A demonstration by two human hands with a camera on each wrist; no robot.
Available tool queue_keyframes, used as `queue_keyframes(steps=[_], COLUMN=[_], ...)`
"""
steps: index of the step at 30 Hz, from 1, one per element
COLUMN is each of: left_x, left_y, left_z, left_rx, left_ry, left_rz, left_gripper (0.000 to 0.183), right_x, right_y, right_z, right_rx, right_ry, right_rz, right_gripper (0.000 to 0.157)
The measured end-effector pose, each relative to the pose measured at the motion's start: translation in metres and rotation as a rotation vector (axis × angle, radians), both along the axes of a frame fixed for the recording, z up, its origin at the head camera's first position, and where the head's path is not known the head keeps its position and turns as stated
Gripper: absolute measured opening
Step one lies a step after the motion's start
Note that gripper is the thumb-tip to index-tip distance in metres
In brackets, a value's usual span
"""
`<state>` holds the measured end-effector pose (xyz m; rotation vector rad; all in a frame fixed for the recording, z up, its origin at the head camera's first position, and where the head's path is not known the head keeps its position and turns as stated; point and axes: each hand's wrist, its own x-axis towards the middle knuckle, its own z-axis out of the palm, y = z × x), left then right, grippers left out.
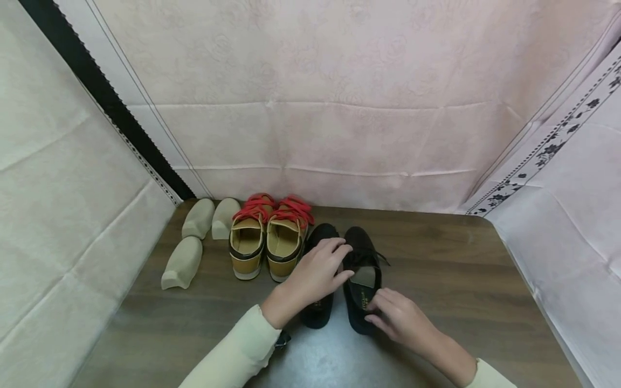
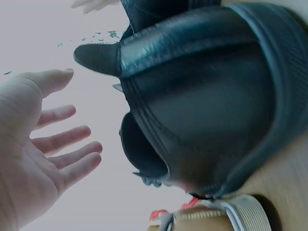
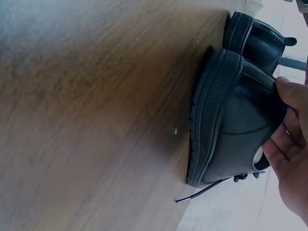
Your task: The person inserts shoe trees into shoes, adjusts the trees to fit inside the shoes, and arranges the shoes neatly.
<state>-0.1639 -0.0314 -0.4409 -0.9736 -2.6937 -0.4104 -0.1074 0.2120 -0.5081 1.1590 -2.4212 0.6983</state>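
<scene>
The right black shoe (image 1: 356,321) sits on the wood-grain board (image 1: 436,248), toe towards the back cloth (image 1: 339,140), a loose lace (image 1: 383,258) trailing off its right side. The right hand (image 1: 400,318) grips it at the heel, thumb outside and fingers curled in over the rim of the opening. Just to its left, roughly parallel, lies the left black shoe (image 1: 318,315), a pull tab (image 2: 98,58) standing out from its heel. Above it the left hand (image 1: 312,272) hangs with its fingers spread apart, holding nothing. Beyond that stand two tan shoes with red laces, the left one (image 1: 246,237) and the right one (image 1: 283,240), side by side; whether the latter touches its black neighbour is hard to tell behind the hand. Farther left are three pale shoe-shaped pieces (image 1: 181,262), two side by side near the back and one in front. Pale side cloths flank the board.
</scene>
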Motion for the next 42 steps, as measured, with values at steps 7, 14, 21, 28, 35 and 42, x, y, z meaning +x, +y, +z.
queue_keyframes(steps=[7,14,21,28,35,42], left_x=[0.003,0.009,0.015,0.016,0.013,0.011], left_y=[-0.017,-0.027,-0.03,-0.03,-0.029,-0.027], left_z=[-0.006,-0.011,-0.02,-0.026,-0.027,-0.031], left_rx=[-0.059,-0.127,-0.2,-0.224,-0.23,-0.257], left_ry=[0.093,0.141,0.144,0.115,0.109,0.095], left_rz=[-0.029,-0.076,-0.079,-0.086,-0.075,-0.064], left_gripper=[0.06,0.067,0.073,0.072,0.073,0.071], right_x=[-0.002,-0.003,-0.002,-0.001,-0.002,-0.003], right_y=[0.001,0.004,0.011,0.021,0.032,0.043], right_z=[0.0,-0.001,0.001,0.002,0.002,-0.001], right_rx=[-0.007,-0.004,0.025,0.036,0.009,0.006], right_ry=[0.023,0.014,-0.011,-0.014,0.027,0.057], right_rz=[0.031,0.033,-0.001,-0.036,-0.025,-0.04], right_gripper=[0.033,0.032,0.03,0.031,0.032,0.031])
